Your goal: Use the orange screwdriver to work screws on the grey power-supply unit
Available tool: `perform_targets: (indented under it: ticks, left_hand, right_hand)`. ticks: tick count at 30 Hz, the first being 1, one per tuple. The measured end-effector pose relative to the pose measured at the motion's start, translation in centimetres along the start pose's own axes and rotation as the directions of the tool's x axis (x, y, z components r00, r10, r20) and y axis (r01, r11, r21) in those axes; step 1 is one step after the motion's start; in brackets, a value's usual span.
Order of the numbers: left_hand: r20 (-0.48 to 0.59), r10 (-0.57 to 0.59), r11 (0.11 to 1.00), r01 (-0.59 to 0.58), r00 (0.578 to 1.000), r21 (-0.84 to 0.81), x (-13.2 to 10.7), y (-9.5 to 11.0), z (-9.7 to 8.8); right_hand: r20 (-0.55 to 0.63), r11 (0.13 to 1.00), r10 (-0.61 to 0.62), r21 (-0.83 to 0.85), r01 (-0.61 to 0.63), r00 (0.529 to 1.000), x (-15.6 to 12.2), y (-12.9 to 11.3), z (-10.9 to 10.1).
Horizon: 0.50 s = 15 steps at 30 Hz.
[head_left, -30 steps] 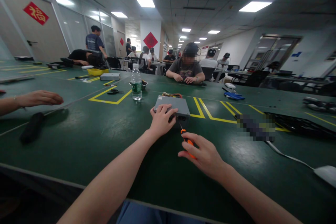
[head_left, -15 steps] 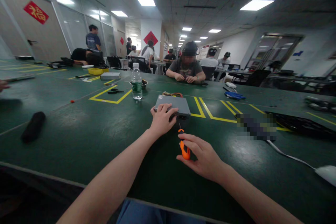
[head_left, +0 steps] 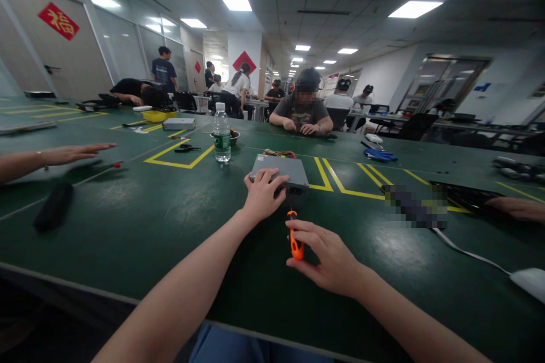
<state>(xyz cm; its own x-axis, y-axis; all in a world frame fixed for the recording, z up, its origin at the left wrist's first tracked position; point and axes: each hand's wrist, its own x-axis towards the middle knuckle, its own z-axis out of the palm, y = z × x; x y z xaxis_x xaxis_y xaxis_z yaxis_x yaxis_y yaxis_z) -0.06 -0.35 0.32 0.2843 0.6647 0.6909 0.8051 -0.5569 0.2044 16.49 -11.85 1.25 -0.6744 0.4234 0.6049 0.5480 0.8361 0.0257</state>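
Note:
A flat grey metal box (head_left: 285,171) lies on the green table (head_left: 149,221) in front of me. My left hand (head_left: 260,195) rests on its near left corner, fingers curled over the top. My right hand (head_left: 330,258) pinches an orange-handled screwdriver (head_left: 294,241) between thumb and fingers. The tool's thin shaft points at the near face of the box. A bundle of coloured wires (head_left: 279,153) shows behind the box.
A water bottle (head_left: 221,133) and a small bowl (head_left: 232,136) stand beyond the box on the left. A black roll (head_left: 53,207) lies far left, where another person's hand (head_left: 70,154) reaches in. Another hand (head_left: 517,208) and a white cable (head_left: 468,255) lie at right. People sit opposite.
My right hand has turned the screwdriver more upright and brought it closer to the box. The neighbour's hand at left left the view and came back in. A hand appeared at far right.

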Motion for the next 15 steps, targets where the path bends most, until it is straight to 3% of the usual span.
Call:
perform_targets:
  ticks: [4, 11, 15]
  left_hand:
    - [-0.004, 0.003, 1.000, -0.003, 1.000, -0.002, -0.01, 0.04, -0.05]
    - [-0.005, 0.006, 1.000, -0.006, 1.000, -0.005, 0.00, 0.11, -0.13]
    - [-0.003, 0.000, 1.000, 0.000, 1.000, 0.003, 0.02, 0.10, -0.08]
  right_hand:
    - [0.071, 0.996, -0.040, -0.071, 0.045, 0.997, 0.19, -0.12, -0.40]
    - [-0.102, 1.000, -0.019, -0.022, 0.016, 0.995, -0.11, 0.26, -0.01]
    - [-0.014, 1.000, -0.016, -0.019, 0.015, 1.000, 0.13, 0.05, -0.50]
